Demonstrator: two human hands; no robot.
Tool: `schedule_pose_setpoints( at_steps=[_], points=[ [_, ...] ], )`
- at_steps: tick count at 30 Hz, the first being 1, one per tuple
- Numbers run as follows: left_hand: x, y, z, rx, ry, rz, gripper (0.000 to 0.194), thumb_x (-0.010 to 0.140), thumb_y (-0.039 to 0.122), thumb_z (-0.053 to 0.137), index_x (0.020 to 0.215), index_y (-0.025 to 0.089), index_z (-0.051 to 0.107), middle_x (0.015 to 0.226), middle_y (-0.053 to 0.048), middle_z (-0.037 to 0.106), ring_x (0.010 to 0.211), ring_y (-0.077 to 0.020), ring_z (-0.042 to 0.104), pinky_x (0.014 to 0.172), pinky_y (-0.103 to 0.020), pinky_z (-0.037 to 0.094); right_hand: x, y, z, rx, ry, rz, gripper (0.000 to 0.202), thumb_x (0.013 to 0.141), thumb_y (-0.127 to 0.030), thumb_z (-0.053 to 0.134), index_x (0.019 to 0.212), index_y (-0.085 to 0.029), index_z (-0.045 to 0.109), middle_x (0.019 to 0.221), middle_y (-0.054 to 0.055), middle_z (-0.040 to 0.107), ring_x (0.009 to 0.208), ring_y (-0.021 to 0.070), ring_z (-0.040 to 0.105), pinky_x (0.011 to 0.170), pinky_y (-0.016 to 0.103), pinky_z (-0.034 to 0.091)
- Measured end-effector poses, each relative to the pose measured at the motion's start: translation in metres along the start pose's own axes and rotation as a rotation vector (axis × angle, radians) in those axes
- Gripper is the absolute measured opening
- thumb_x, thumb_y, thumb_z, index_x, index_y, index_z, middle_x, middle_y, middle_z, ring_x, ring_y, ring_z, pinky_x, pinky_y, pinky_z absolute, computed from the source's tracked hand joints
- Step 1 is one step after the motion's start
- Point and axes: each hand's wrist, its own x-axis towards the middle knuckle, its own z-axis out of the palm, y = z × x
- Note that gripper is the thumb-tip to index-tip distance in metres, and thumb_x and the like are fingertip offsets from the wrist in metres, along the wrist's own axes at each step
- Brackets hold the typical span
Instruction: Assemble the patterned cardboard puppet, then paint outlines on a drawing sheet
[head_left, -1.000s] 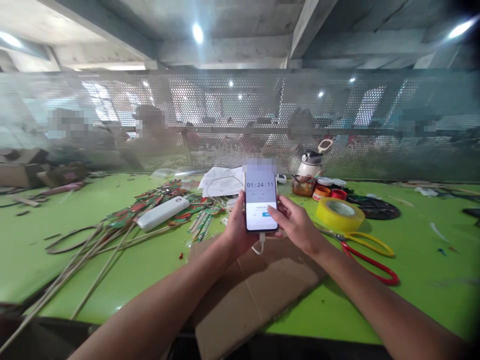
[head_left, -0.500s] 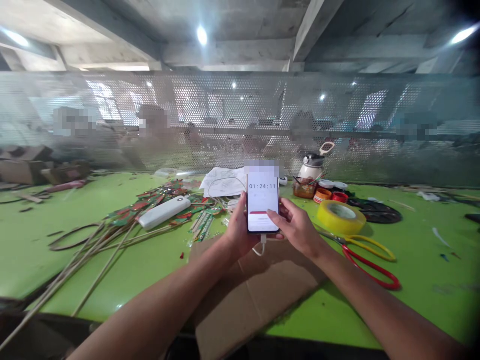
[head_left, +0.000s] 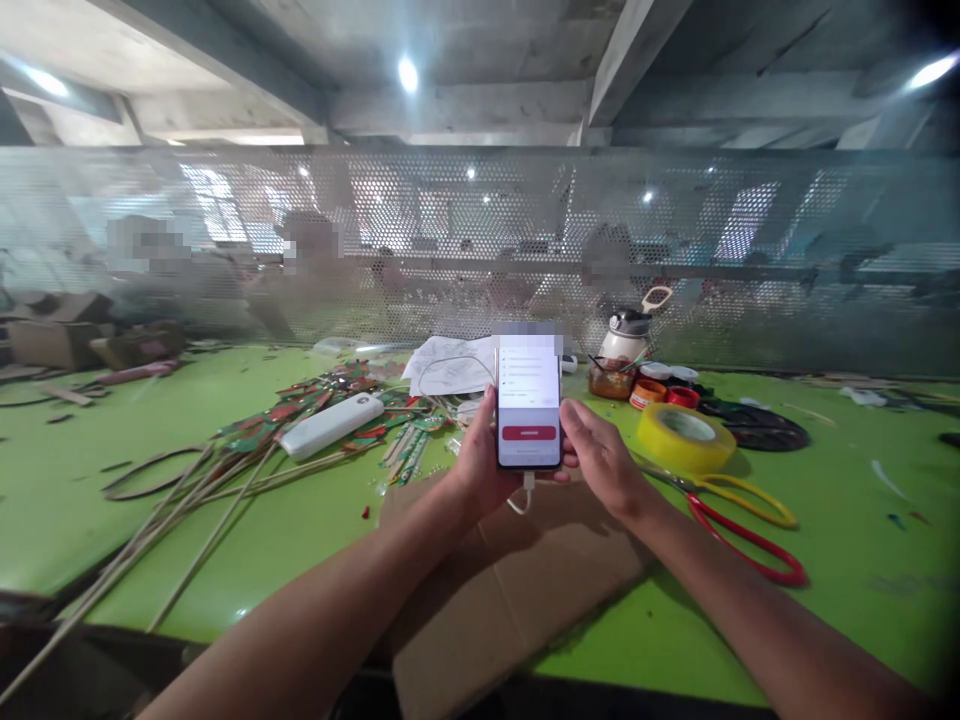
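Note:
A smartphone [head_left: 529, 400] is held upright in front of me, its lit screen facing me with a red button low on it and a list above. My left hand [head_left: 480, 455] wraps round the phone's left side and lower back, thumb along the edge. At the right edge, my right hand [head_left: 600, 455] is closed against the phone, its thumb off the screen and its other fingers partly hidden. A white cable [head_left: 528, 490] is plugged into the bottom. Beneath both hands lies a flat cardboard sheet [head_left: 517, 600].
Scissors [head_left: 735, 510] and yellow tape [head_left: 686, 437] lie at right, near paint jars [head_left: 613, 376] and a bottle [head_left: 626, 340]. Leftward are a white power bank [head_left: 332, 425], thin sticks [head_left: 202, 490] and red-green pieces [head_left: 285, 410] on the green table [head_left: 247, 590]. A perforated screen [head_left: 420, 220] stands behind.
The phone's screen has switched from a running timer to a list panel over a red button. My right thumb has moved off the glass to the phone's right edge.

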Motion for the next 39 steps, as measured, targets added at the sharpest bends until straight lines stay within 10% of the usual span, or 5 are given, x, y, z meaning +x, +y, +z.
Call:
schedule_pose_setpoints(
  at_steps=[19, 39],
  points=[
    [0.000, -0.001, 0.003, 0.015, -0.031, 0.006, 0.080, 0.089, 0.067, 0.020, 0.120, 0.005, 0.060, 0.095, -0.022, 0.070, 0.080, -0.0316, 0.068, 0.067, -0.041, 0.053, -0.003, -0.002, 0.002, -0.032, 0.043, 0.018, 0.040, 0.090, -0.058, 0.041, 0.090, -0.021, 0.053, 0.061, -0.002, 0.039, 0.051, 0.0109, 0.040, 0.039, 0.020, 0.039],
    [-0.004, -0.006, 0.013, -0.016, 0.117, 0.081, 0.065, 0.092, 0.059, 0.031, 0.118, 0.008, 0.062, 0.098, -0.017, 0.070, 0.077, -0.0267, 0.067, 0.068, -0.037, 0.053, -0.011, -0.017, 0.013, -0.131, 0.129, 0.066, 0.039, 0.086, -0.057, 0.050, 0.100, -0.021, 0.053, 0.078, 0.002, 0.061, 0.064, 0.0155, 0.057, 0.040, 0.019, 0.043]
  ],
)
